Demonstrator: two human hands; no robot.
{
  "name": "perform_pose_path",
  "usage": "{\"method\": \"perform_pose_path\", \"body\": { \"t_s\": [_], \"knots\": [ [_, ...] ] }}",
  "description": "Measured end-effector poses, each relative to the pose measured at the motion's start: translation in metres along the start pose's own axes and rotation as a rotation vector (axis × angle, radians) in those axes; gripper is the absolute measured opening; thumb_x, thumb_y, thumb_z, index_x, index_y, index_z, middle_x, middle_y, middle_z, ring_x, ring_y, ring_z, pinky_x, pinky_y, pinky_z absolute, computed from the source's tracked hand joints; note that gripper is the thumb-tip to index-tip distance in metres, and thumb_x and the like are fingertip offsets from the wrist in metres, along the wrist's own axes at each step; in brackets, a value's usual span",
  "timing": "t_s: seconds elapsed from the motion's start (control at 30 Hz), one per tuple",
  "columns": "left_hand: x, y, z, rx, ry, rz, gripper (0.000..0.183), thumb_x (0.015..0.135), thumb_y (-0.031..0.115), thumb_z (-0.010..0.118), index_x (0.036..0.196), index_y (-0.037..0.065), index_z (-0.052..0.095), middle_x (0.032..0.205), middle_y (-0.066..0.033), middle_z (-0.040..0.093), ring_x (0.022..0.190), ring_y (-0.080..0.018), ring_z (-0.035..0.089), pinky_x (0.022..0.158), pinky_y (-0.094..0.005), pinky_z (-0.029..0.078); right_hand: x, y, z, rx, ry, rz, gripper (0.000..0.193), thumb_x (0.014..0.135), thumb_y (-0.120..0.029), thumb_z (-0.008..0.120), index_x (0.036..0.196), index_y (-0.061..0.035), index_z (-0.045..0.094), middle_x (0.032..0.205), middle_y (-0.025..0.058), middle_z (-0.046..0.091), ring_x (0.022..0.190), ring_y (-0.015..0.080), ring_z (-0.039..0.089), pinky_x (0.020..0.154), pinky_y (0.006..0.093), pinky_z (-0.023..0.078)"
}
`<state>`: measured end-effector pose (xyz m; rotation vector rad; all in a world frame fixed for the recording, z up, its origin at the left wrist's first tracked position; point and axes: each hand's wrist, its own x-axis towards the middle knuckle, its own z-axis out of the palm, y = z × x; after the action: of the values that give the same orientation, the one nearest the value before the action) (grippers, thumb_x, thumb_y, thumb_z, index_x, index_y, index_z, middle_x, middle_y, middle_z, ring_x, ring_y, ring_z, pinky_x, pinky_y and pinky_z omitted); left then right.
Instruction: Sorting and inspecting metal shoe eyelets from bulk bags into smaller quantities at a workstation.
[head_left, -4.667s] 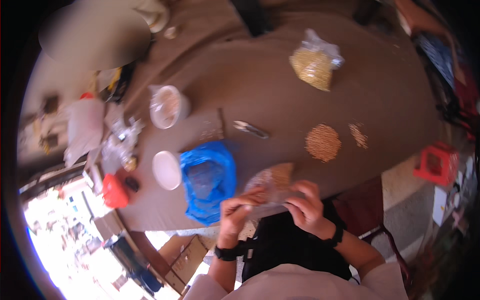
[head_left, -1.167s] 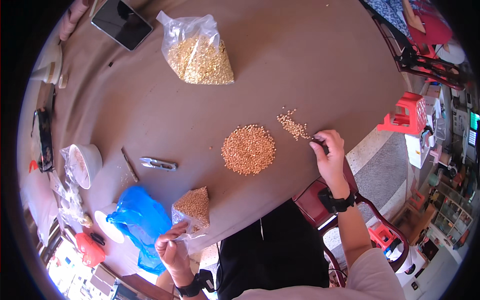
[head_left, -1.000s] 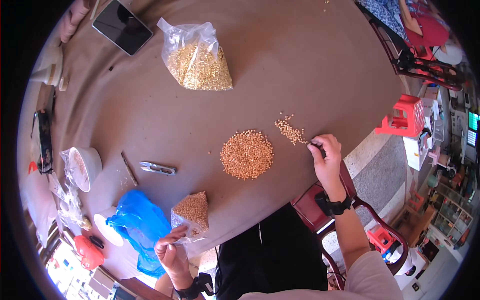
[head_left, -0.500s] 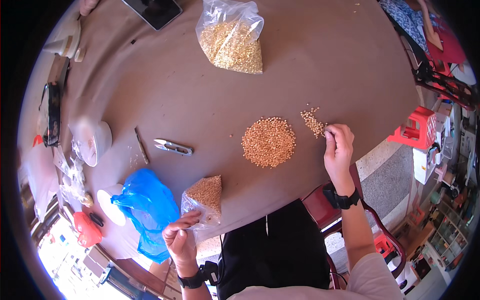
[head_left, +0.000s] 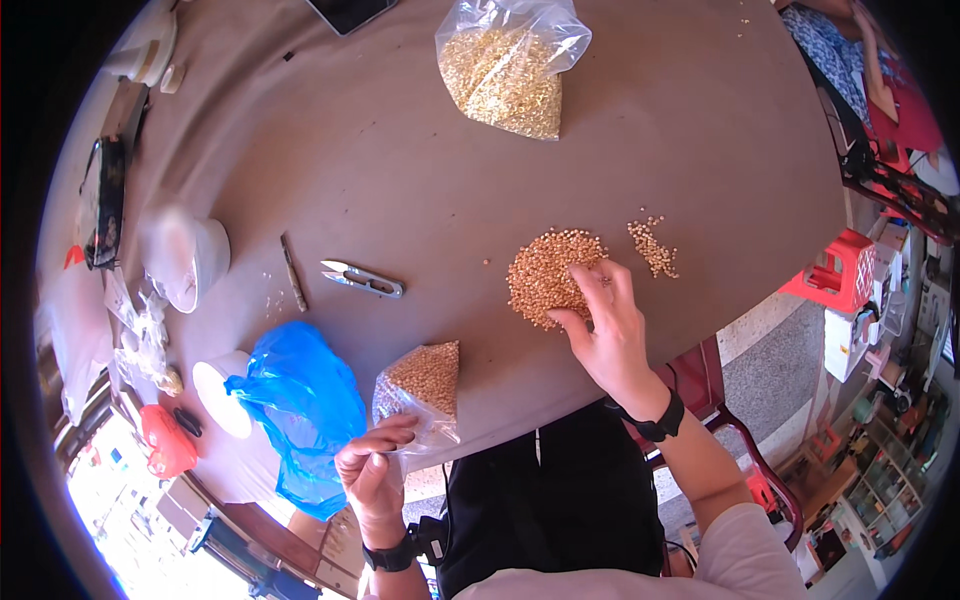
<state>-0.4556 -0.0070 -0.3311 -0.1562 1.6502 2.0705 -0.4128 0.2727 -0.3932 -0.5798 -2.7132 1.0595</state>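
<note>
Brown bench (head_left: 400,140) fills our view, round-edged, and we start at its left rim: a red packet (head_left: 165,442) near the edge, a white bowl (head_left: 190,262) above it, and a white lid (head_left: 222,393) just beside a crumpled blue plastic bag (head_left: 300,410). Moving along, a thin stick (head_left: 293,272) and a pair of metal thread snips (head_left: 362,280) lie flat on open bench, well apart from the bags. Down at the near edge we have our left hand (head_left: 372,472), fingers curled up and pinching the loose lower plastic of a small clear bag of tan beads (head_left: 422,385); the grip is closed on that bag, which stands upright at the bench edge. Up top, a larger clear bag of golden beads (head_left: 505,65) lies on its side, far from both hands. Centre-right now: a round pile of tan beads (head_left: 550,275) sits loose on the bench, and our right hand (head_left: 605,320) rests on its right side, fingers spread and half open, tips touching the beads, holding nothing we can make out. Just right of it, a small scatter of beads (head_left: 652,245). Beyond that, bare bench runs to the curved right edge, with a red plastic stool (head_left: 838,270) on the floor past it.
</note>
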Motion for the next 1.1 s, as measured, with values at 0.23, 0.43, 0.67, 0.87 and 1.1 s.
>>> {"method": "perform_pose_path", "body": {
  "t_s": [0.23,0.43,0.67,0.87,1.1],
  "knots": [
    [0.002,0.0,0.007,-0.093,0.04,-0.002,0.013,0.077,0.012,0.062,0.078,-0.001,0.061,0.083,-0.0202,0.063,0.095,-0.0385,0.056,0.089,-0.0475,0.038,0.007,-0.002,0.011,0.072,0.002,-0.034,0.023,0.073,0.002,0.063,0.094,-0.0013,0.055,0.086,0.0094,0.051,0.064,0.0245,0.057,0.054,0.032,0.047],
    [0.0,-0.002,0.004,-0.119,0.037,0.0,0.013,0.077,0.012,0.062,0.078,-0.001,0.061,0.082,-0.0205,0.063,0.094,-0.0391,0.056,0.088,-0.0481,0.039,0.017,0.002,0.0,0.665,-0.146,0.595,0.011,0.079,-0.002,0.062,0.089,0.0017,0.064,0.077,0.0057,0.062,0.064,0.0066,0.058,0.05,0.0201,0.044],
    [0.001,-0.001,0.003,-0.129,0.026,-0.004,0.016,0.076,0.014,0.063,0.079,-0.002,0.062,0.082,-0.021,0.063,0.094,-0.0387,0.056,0.09,-0.0493,0.038,0.03,0.013,-0.025,1.237,-0.322,0.836,0.02,0.09,-0.009,0.048,0.103,0.0055,0.054,0.094,0.0158,0.061,0.08,0.0218,0.063,0.072,0.0293,0.052],
    [0.002,-0.003,0.001,-0.138,0.011,-0.002,0.016,0.076,0.014,0.062,0.079,-0.002,0.062,0.082,-0.0207,0.063,0.094,-0.0381,0.056,0.09,-0.0494,0.038,0.025,0.018,-0.026,1.481,-0.38,0.834,0.022,0.092,-0.009,0.041,0.104,0.0044,0.053,0.108,0.0227,0.055,0.102,0.0323,0.056,0.086,0.0371,0.048],
    [0.004,-0.002,0.005,-0.142,0.003,-0.013,0.016,0.076,0.014,0.062,0.078,-0.002,0.062,0.082,-0.0205,0.063,0.094,-0.0381,0.056,0.089,-0.0482,0.039,0.019,0.014,-0.032,1.513,-0.358,0.813,0.026,0.093,-0.011,0.039,0.107,0.0065,0.051,0.112,0.0246,0.053,0.108,0.0332,0.052,0.09,0.038,0.045]
  ]
}}
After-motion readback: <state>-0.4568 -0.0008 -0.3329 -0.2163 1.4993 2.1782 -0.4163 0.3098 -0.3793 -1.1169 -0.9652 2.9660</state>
